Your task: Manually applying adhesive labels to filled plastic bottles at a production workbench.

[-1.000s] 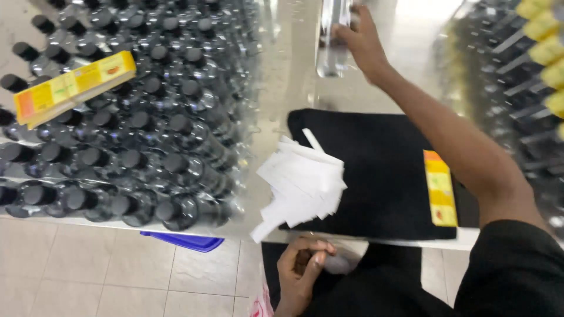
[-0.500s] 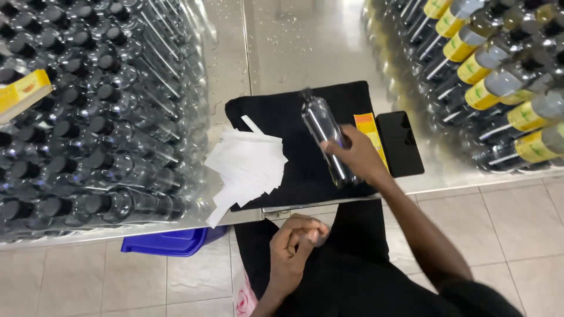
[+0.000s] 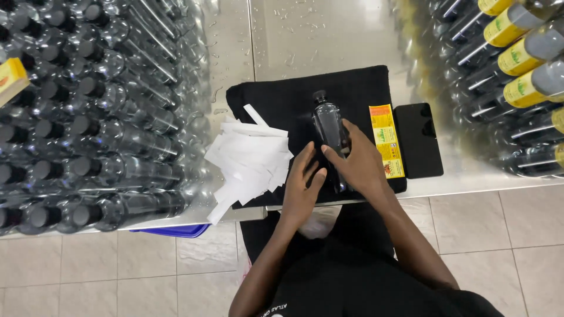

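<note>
Two bare hands, left hand [image 3: 301,186] and right hand [image 3: 356,162], no rings, no gloves, no watch or band at either wrist. Bare forearms, uncovered along their whole visible length up to the elbows. Black short-sleeved top [image 3: 352,282] of plain knit fabric, covering the chest and shoulders at the bottom edge of the view. Small pale lettering in a curved line near the lower hem of the view. Fingernails short and unpainted.
</note>
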